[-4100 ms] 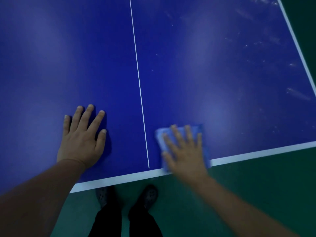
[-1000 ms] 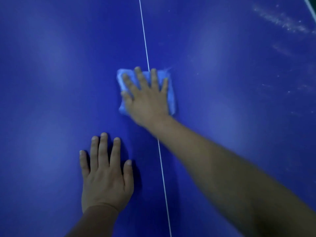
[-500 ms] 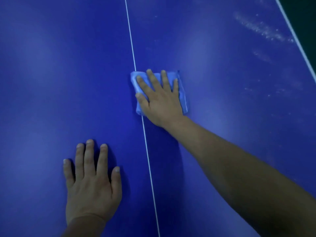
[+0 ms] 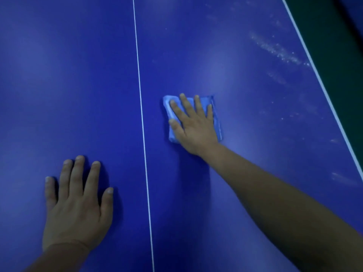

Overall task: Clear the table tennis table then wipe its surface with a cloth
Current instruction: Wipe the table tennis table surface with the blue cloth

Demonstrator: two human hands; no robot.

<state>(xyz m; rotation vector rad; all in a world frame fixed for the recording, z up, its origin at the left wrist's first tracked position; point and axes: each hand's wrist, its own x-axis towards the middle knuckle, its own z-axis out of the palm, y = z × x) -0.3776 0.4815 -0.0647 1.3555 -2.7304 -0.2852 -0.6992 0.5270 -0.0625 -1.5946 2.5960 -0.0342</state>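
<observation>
The right hand (image 4: 196, 126) presses flat, fingers straight, on the folded cloth (image 4: 217, 122). The left hand (image 4: 76, 203) rests flat, fingers spread, on the table (image 4: 59, 75).

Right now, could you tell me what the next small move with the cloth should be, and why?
Probably slide the cloth right and away, toward the whitish streaks near the side line. The right hand presses it flat just right of the centre line, where the table looks clean, while the left hand braces on the surface.

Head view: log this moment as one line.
phase: wiping | right hand: flat on cloth | left hand: flat on table
</observation>
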